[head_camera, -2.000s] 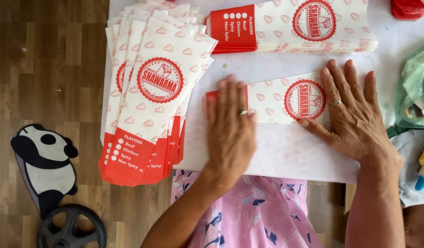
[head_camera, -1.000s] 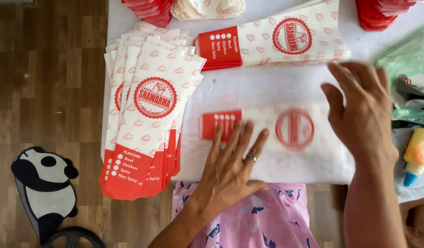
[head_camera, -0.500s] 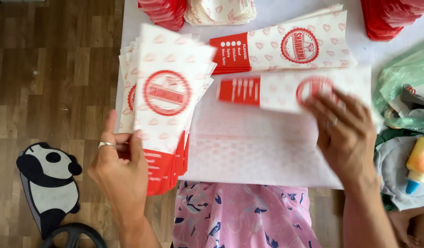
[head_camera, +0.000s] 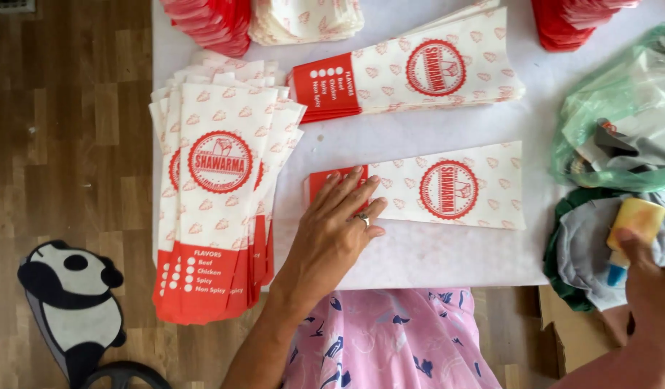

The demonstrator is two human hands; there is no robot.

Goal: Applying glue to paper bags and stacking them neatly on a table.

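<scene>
The left hand (head_camera: 336, 223) lies flat and open, palm down, with its fingers (head_camera: 347, 189) spread over the red end of a single paper bag (head_camera: 448, 186). It presses on the bag rather than gripping it, and a ring shows on one finger. The bag lies flat near the middle of the white worktop (head_camera: 419, 256), long side running left to right, its red round stamp facing up.

The right hand (head_camera: 649, 277) is at the right edge of the view, closed around a small yellow bottle with a blue tip (head_camera: 631, 230); only part of the hand shows. The bottle sits above a heap of grey and green cloth (head_camera: 581, 248), with a crumpled green plastic bag (head_camera: 621, 108) just behind it.

A fanned pile of bags (head_camera: 220, 194) lies to the left of the single bag, red ends toward the person, hanging partly over the worktop's edge. A second stack of bags (head_camera: 419, 72) lies farther back, red ends to the left. More red and white bundles (head_camera: 217, 21) sit along the far edge. A panda-shaped mat (head_camera: 73, 302) lies on the wooden floor (head_camera: 58, 108) at lower left.
</scene>
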